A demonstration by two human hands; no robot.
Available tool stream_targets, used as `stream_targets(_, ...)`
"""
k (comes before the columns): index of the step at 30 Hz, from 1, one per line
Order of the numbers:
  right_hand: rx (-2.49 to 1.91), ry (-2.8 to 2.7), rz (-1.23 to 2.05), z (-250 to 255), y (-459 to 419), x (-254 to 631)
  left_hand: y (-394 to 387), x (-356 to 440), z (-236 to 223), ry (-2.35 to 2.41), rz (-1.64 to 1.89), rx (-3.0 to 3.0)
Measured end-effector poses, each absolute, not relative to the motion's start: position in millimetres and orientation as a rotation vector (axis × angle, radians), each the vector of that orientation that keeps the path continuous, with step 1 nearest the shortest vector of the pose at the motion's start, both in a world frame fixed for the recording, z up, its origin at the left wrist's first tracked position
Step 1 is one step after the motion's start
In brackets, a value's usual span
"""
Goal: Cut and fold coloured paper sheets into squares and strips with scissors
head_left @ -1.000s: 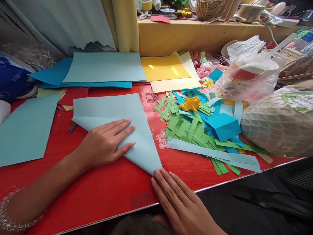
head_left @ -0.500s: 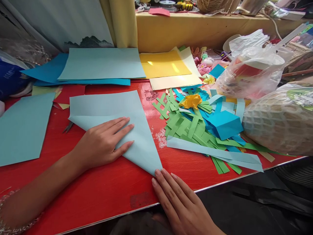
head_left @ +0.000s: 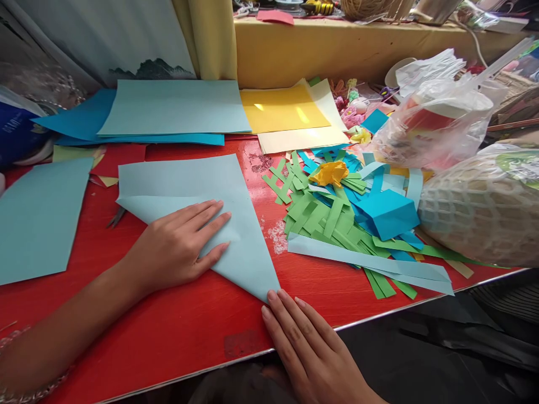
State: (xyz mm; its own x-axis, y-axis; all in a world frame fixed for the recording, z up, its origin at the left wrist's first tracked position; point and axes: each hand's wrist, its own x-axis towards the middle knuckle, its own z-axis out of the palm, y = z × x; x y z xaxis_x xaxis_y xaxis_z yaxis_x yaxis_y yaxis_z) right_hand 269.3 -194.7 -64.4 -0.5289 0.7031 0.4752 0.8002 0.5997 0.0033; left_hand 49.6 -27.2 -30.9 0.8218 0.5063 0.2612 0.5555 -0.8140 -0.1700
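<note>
A light blue sheet of paper [head_left: 185, 177] lies on the red table [head_left: 168, 336], its near side folded over diagonally. My left hand [head_left: 185, 238] rests flat on the folded layer with the fingers stretched out. At the sheet's pointed near corner, the fingertips of my right hand [head_left: 307, 336] touch the paper; its fingers are straight and side by side, the palm facing down. The fold's left part stands slightly raised off the layer below. Dark scissor tips [head_left: 115, 217] poke out from under the sheet's left edge, the rest of them hidden.
Green and blue paper strips [head_left: 324, 219] are heaped to the right, beside a netted fruit [head_left: 480, 207] and a bagged cup [head_left: 442, 118]. Stacked blue sheets [head_left: 177, 106] and yellow sheets [head_left: 286, 109] lie at the back. Another light blue sheet [head_left: 37, 224] is at left.
Almost nothing differs. Both hands stay in place on the paper, and the view has shifted very slightly.
</note>
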Motion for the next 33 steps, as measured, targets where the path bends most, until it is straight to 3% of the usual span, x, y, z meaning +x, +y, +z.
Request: stream_targets(33,-1.223,-2.348,-0.317,-66.8,-195.4,263.9,-27.6,50.3,-29.9,-0.847,-0.289,-2.820)
